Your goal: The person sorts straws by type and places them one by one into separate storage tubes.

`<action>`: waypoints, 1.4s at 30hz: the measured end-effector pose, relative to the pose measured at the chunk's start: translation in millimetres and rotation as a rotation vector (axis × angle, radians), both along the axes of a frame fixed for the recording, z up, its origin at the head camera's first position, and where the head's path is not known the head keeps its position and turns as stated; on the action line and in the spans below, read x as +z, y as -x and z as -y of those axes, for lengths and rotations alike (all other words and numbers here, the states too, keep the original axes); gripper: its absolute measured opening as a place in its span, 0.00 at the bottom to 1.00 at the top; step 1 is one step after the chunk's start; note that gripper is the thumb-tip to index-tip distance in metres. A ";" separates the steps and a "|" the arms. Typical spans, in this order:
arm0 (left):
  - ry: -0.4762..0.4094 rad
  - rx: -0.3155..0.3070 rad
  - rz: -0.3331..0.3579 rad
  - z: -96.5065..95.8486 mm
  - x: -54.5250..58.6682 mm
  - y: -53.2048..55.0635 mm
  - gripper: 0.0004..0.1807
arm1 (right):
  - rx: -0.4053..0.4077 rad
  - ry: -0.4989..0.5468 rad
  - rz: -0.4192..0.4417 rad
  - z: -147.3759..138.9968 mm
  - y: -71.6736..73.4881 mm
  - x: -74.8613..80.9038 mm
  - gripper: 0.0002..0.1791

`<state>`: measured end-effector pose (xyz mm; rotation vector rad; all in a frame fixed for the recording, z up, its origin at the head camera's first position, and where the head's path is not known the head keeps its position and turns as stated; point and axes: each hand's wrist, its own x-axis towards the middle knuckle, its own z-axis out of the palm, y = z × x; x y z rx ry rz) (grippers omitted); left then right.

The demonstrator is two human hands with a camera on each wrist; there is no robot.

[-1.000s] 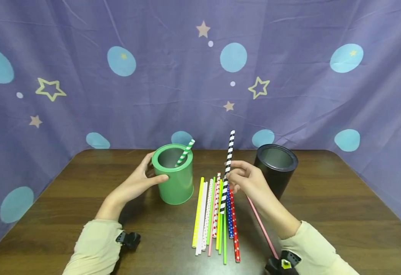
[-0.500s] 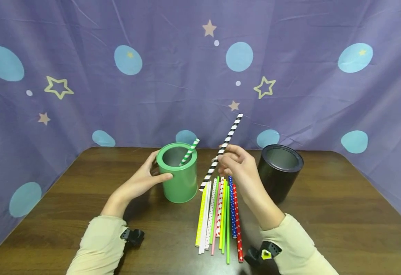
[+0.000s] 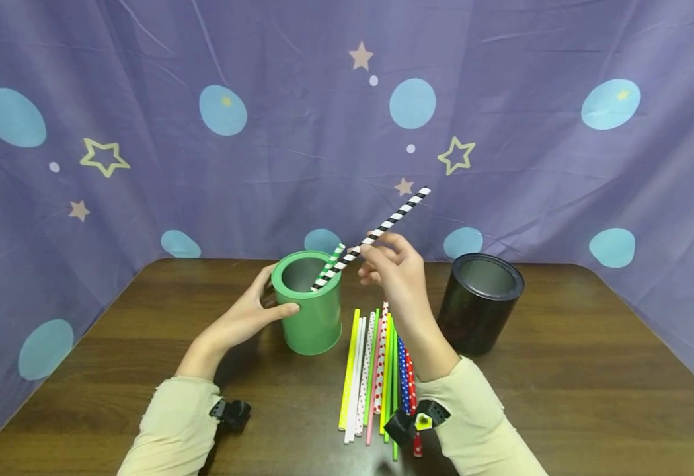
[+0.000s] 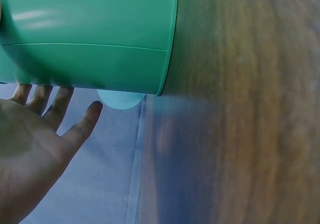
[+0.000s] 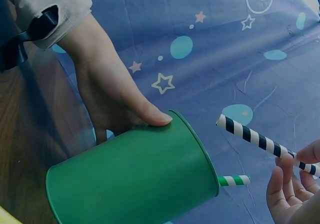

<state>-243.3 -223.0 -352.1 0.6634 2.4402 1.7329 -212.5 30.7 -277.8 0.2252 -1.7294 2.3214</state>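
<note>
My left hand (image 3: pixel 240 320) holds a green can (image 3: pixel 312 324) upright on the table, thumb on its near side and fingers round the far side. A green-and-white striped paper straw (image 5: pixel 234 180) leans inside the can and sticks out over the rim. Between thumb and fingers, my right hand (image 3: pixel 403 284) pinches a black-and-white striped paper straw (image 3: pixel 397 217) near its middle. That straw slants, its lower end over the can's mouth in the head view. In the right wrist view this end (image 5: pixel 225 122) stands apart from the rim.
Several paper straws lie side by side on the wooden table (image 3: pixel 591 370), among them a yellow straw (image 3: pixel 349 377) and a red-dotted straw (image 3: pixel 381 357). My right forearm passes over some of them. A black can (image 3: pixel 474 324) stands to the right. A purple curtain (image 3: pixel 299 172) hangs behind.
My right hand has lifted the black-and-white straw from above the pile and carried it left to the green can, tilting it further. The left hand stays on the can.
</note>
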 end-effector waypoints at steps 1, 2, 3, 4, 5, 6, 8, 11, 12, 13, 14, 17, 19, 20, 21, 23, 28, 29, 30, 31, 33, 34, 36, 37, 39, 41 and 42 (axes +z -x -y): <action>-0.003 -0.002 -0.001 -0.1 -0.1 -0.1 0.43 | -0.008 -0.001 -0.007 1.6 0.5 0.3 0.12; -0.006 -0.003 -0.004 -0.2 -0.2 -0.1 0.43 | -0.012 0.000 -0.014 3.0 1.1 0.4 0.12; -0.009 -0.003 -0.005 -0.3 -0.3 -0.2 0.43 | -0.014 0.002 -0.023 4.2 1.8 0.2 0.13; -0.012 -0.003 -0.005 -0.3 -0.3 -0.3 0.43 | -0.017 0.004 -0.032 5.4 2.4 0.0 0.13; -0.013 -0.001 -0.008 -0.3 -0.3 -0.3 0.43 | -0.018 0.002 -0.039 6.4 3.0 -0.3 0.12; -0.012 0.000 -0.008 -0.3 -0.3 -0.3 0.43 | -0.021 0.002 -0.044 7.4 3.4 -0.8 0.12; -0.012 -0.002 -0.007 -0.4 -0.4 -0.3 0.44 | -0.027 -0.005 -0.049 9.2 4.9 -2.9 0.12; -0.009 -0.002 -0.007 0.3 -0.4 -0.3 0.44 | -0.037 -0.035 -0.061 12.1 7.6 -7.2 0.12; -0.007 -0.002 -0.008 0.6 -0.3 -0.1 0.45 | -0.037 -0.050 -0.067 13.1 8.7 -9.1 0.12; -0.006 -0.001 -0.009 0.6 -0.2 0.0 0.45 | -0.035 -0.066 -0.072 13.5 9.9 -10.8 0.12; -0.006 -0.001 -0.011 0.6 0.0 0.3 0.45 | -0.033 -0.081 -0.076 13.9 10.8 -12.3 0.12; -0.003 0.000 -0.017 0.4 0.8 1.5 0.44 | -0.033 -0.116 -0.078 14.5 13.6 -15.4 0.12; -0.006 -0.001 -0.018 0.1 1.3 2.2 0.44 | -0.038 -0.127 -0.069 14.2 14.9 -16.1 0.12; -0.006 0.001 -0.019 0.0 1.5 2.1 0.44 | -0.042 -0.134 -0.063 13.7 15.4 -16.4 0.12; -0.007 0.002 -0.019 -0.1 1.5 1.9 0.44 | -0.047 -0.143 -0.058 13.2 15.7 -16.7 0.12; -0.009 0.001 -0.015 -0.1 1.5 1.0 0.44 | -0.052 -0.162 -0.047 12.1 16.2 -17.4 0.12; -0.008 -0.003 -0.007 -0.5 0.4 -0.6 0.44 | -0.054 -0.205 -0.036 10.3 17.9 -21.5 0.12; -0.008 -0.003 -0.005 -0.5 0.3 -0.8 0.43 | -0.050 -0.212 -0.037 10.5 18.5 -22.7 0.12; -0.006 -0.002 -0.003 -0.5 0.5 -1.2 0.43 | -0.047 -0.218 -0.040 10.9 18.8 -23.8 0.12; -0.005 -0.001 -0.003 -0.5 0.7 -1.7 0.43 | -0.044 -0.226 -0.043 11.2 18.8 -24.7 0.12; 0.000 0.005 0.000 -0.6 1.1 -2.5 0.44 | -0.034 -0.237 -0.051 12.3 18.4 -25.9 0.12; 0.003 0.007 0.001 -0.6 1.3 -2.8 0.44 | -0.027 -0.240 -0.054 12.7 18.1 -26.3 0.12; 0.005 0.010 -0.002 -1.1 1.9 -2.5 0.44 | -0.019 -0.239 -0.063 13.5 17.8 -26.2 0.12; 0.004 0.010 -0.004 -1.3 1.8 -2.4 0.43 | -0.015 -0.237 -0.063 13.5 17.5 -26.1 0.11; 0.003 0.011 -0.006 -1.7 1.4 -2.0 0.43 | -0.009 -0.230 -0.062 13.7 17.8 -26.2 0.11; 0.000 0.011 -0.008 -2.0 0.9 -1.5 0.43 | -0.008 -0.225 -0.057 13.6 17.9 -26.5 0.11; 0.002 0.010 -0.007 -2.0 0.9 -1.4 0.43 | -0.009 -0.224 -0.054 13.4 17.9 -26.6 0.11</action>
